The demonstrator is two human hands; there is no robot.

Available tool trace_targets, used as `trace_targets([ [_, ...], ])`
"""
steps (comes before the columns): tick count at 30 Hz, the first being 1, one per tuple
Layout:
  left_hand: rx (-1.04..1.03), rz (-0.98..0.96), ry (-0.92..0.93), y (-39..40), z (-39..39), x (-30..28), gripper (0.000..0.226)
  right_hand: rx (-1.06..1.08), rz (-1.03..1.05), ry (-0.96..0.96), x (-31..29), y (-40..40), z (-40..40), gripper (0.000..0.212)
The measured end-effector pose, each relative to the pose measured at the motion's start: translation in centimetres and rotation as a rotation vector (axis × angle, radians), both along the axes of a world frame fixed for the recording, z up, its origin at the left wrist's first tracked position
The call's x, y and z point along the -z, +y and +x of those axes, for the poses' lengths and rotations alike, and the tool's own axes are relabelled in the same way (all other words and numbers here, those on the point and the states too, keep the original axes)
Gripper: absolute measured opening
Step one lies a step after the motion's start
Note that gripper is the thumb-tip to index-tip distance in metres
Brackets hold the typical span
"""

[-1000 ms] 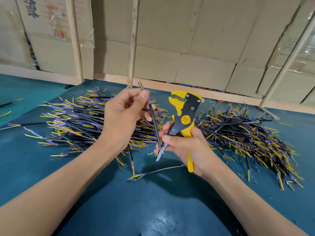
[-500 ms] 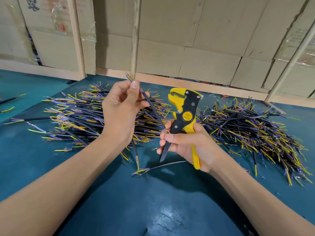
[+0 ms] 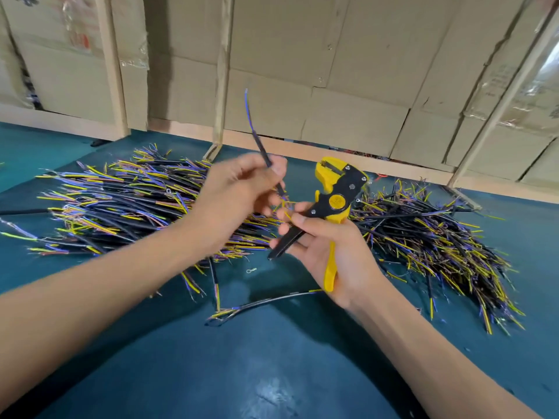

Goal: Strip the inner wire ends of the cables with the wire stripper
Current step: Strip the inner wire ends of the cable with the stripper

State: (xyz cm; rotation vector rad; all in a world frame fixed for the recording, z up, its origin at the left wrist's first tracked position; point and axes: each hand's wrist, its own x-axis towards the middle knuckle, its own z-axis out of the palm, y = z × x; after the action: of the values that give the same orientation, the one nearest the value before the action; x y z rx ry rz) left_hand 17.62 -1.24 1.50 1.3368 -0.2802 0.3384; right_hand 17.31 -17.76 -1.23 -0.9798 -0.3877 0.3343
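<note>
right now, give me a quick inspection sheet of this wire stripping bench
surface: teal bench mat, glossy, with scattered wire offcuts.
job's things: yellow and black wire stripper; single black cable, blue inner wire pointing up.
clutter: loose black cable lying on the mat near the right wrist.
grippers: left hand pinches the single cable; right hand grips the stripper, its fingers by the cable's lower yellow wires.
cables: left heap of black cables; right heap of black cables.
surroundings: brown cardboard panels behind pale wooden posts.
</note>
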Motion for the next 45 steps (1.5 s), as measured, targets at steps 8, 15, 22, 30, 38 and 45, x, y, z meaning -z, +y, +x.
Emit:
trace_targets([
  [8, -0.816, 1.689, -0.022, 9.4, 1.5, -2.1, 0.04, 0.08, -0.251, 0.093, -0.8, -2.6, 1.9, 0.012],
  [15, -0.06, 1.341, -0.144, 1.8, -3.4, 0.7, 0.046, 0.384, -0.059, 0.098, -0.8, -3.4, 2.8, 0.009],
  [22, 0.216, 1.089, 0.058, -0.5, -3.5, 2.8, 0.008, 0.555, -0.064, 0.081, -0.5, -4.3, 3.6, 0.015],
  [30, 0.294, -0.036, 0.284, 0.3, -2.5, 1.3, 0.019, 0.257, -0.021, 0.042, -1.1, -3.2, 2.2, 0.004],
  [38, 0.117, -0.238, 0.163, 1.1, -2.2, 1.0, 0.008, -0.112, -0.21, -0.135, 0.9, 0.6, -0.9, 0.013],
  [45, 0.049, -0.298, 0.105, 1.1, -1.8, 1.4, 0.008, -0.09, -0.193, -0.116, 0.7, 0.8, -1.1, 0.015],
])
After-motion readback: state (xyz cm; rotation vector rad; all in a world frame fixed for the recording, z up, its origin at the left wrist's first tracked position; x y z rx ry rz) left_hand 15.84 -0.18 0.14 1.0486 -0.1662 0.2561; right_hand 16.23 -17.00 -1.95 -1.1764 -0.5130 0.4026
